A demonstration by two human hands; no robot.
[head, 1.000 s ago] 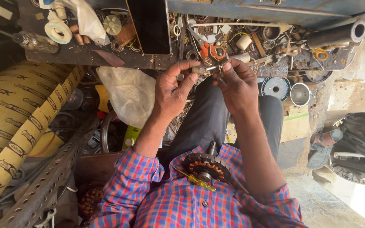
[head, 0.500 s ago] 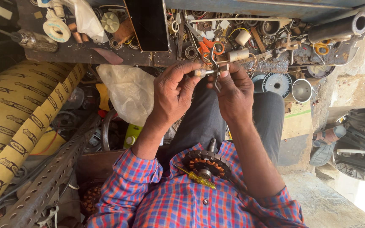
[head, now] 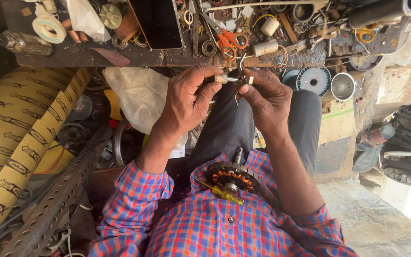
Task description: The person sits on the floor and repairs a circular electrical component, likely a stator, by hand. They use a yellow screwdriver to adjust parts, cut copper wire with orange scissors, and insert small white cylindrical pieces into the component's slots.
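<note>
Yellow rolls [head: 10, 143] far left; left hand [head: 186, 102] pinches small metal cylinder [head: 222, 79], right hand [head: 267, 97] clamps thin wire [head: 239, 90] beside it, above wound stator [head: 234, 175] on lap, cluttered workbench [head: 72, 56] beyond

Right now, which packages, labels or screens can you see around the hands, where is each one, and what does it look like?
Dark screen: flat black rectangle, switched off, on the cluttered bench above the left hand.
Yellow rolls: long printed wrappers with black lettering, far left.
Plastic bag: crumpled, pale and translucent, beside the left hand.
</note>
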